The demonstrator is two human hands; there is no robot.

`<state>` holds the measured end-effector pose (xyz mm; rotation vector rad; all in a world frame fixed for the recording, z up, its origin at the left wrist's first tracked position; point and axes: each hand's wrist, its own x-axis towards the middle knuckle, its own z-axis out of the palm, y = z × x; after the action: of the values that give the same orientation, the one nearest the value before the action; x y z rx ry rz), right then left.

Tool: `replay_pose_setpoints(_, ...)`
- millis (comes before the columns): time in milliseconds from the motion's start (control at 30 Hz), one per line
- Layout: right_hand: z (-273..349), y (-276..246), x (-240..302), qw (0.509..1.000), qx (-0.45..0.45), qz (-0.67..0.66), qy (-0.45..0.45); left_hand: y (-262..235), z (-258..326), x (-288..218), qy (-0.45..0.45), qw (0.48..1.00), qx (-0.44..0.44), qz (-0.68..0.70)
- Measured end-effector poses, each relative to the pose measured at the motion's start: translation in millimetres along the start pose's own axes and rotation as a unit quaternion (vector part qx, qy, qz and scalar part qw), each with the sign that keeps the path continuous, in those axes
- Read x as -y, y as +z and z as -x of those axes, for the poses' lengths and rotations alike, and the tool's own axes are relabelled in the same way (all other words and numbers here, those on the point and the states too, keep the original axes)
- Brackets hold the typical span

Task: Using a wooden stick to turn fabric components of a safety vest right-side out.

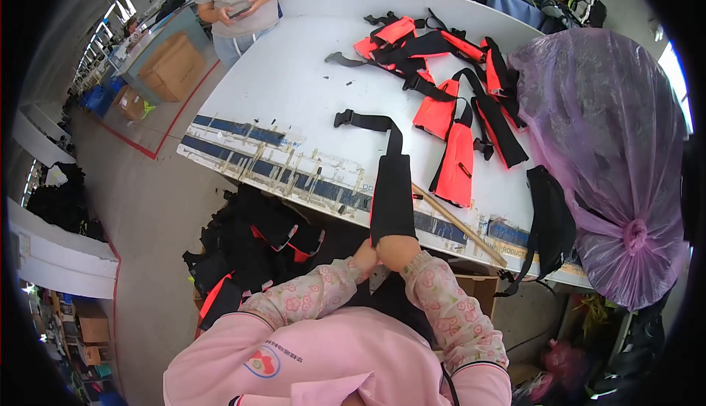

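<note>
A long black belt pouch (393, 194) with a thin red edge lies over the table's near edge, its strap and black buckle (343, 118) stretched out to the far left. My left hand (365, 257) is closed on the pouch's near end. Close beside it, my right hand (398, 253) reaches up to or into that same end, and the pouch hides its fingers. Just right of the pouch lies a wooden stick (460, 225). Beyond the stick is an orange-red and black pouch (453, 162) with a short zip.
More orange and black pouches (423, 45) are heaped on the white table (294, 97). A big tied purple plastic bag (603, 141) and a black bag (550, 222) stand at the right. Dark pieces (257, 237) pile up below left. A person (243, 1) stands across the table with a phone.
</note>
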<state>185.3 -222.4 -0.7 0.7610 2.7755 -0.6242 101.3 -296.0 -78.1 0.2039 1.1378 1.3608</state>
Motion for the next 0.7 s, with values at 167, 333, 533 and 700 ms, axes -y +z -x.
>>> replay_pose_setpoints(167, 78.9, -177.8, 53.6, 0.905, -0.091, -0.347, -0.228, -18.7, -14.3, -2.0, 0.003, 0.984, 0.157, -0.080)
replay_pose_setpoints(333, 119.7, -267.8, 92.0, 0.754, -0.490, -0.236, -0.368, -9.1, -3.6, -12.9, -0.043, 0.990, 0.126, -0.046)
replay_pose_setpoints(533, 114.0, -283.6, 85.9, 0.792, -0.511, 0.041, -0.332, -2.8, 0.1, -19.7, -0.049, 0.990, 0.121, -0.054)
replay_pose_setpoints(700, 94.6, -248.8, 54.0, 0.898, -0.366, -0.014, -0.243, -3.3, 3.9, -19.6, -0.058, 0.993, 0.099, -0.041)
